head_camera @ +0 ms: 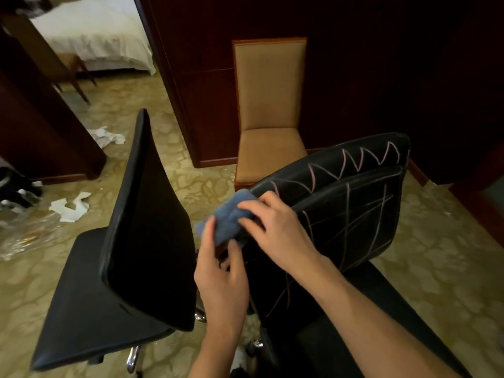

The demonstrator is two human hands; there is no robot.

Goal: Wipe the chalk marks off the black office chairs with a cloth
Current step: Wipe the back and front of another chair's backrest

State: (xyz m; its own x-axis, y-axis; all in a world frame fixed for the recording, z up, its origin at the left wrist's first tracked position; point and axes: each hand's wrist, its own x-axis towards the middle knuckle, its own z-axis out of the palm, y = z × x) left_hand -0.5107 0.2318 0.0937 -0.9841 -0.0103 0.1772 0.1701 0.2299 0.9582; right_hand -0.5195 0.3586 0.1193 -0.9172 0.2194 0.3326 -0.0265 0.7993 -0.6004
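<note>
Two black office chairs stand side by side. The right chair [354, 203] has pink and white chalk marks [354, 162] across its backrest: a zigzag near the top and crossing lines below. The left chair [141, 241] shows no chalk on its visible side. A folded blue cloth [231, 216] is at the left edge of the right chair's backrest. My left hand [221, 271] pinches its lower end between thumb and fingers. My right hand [275, 227] grips the cloth's right side, fingers curled over it.
A tan upholstered wooden chair [270, 110] stands behind against dark wood panelling [381, 64]. Torn white paper [71, 207] and clear plastic wrap [27, 236] lie on the patterned carpet at left. A doorway at the upper left shows a bed [92, 36].
</note>
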